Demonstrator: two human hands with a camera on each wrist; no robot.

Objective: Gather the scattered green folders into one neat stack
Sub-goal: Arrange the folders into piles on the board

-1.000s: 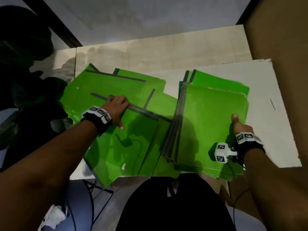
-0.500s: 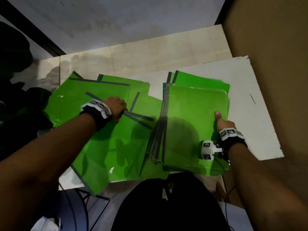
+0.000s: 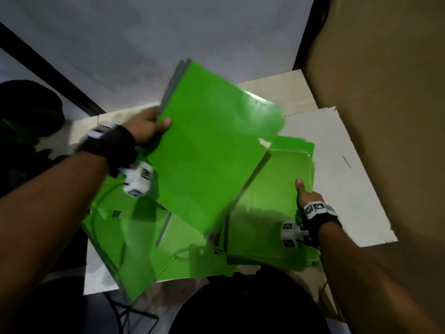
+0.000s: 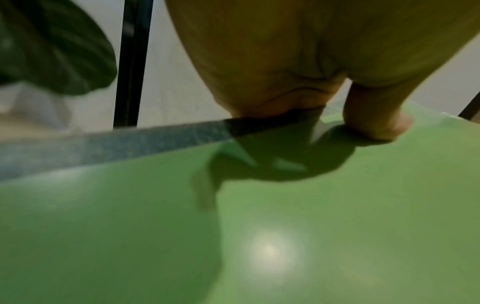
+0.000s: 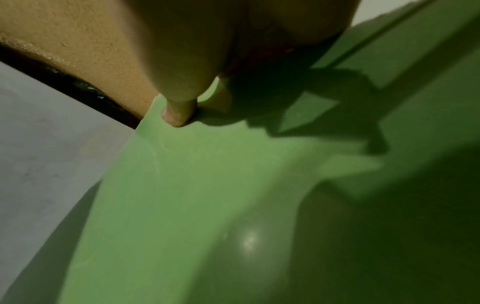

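My left hand point(image 3: 157, 122) pinches a green folder point(image 3: 212, 150) by its grey spine edge, thumb on top. That folder is lifted and tilted above the table, over the left part of the stack of green folders point(image 3: 272, 213). In the left wrist view the thumb point(image 4: 376, 121) lies on the folder point(image 4: 285, 226) beside its spine strip point(image 4: 103, 144). My right hand point(image 3: 304, 196) holds the stack's right edge, with the thumb on top and the fingers hidden below. The right wrist view shows that thumb point(image 5: 179, 115) on the top folder point(image 5: 207, 185). Several loose folders point(image 3: 134, 244) lie overlapped at the lower left.
The folders lie on a white board point(image 3: 337, 179) over a pale wooden table point(image 3: 277, 92). A brown wall point(image 3: 385, 116) rises close on the right. A dark object point(image 3: 26, 112) sits left of the table. My dark clothing point(image 3: 240, 304) fills the bottom edge.
My left hand left the loose pile and has raised one folder up and to the right, over the stack. The right hand has stayed on the stack's right edge.
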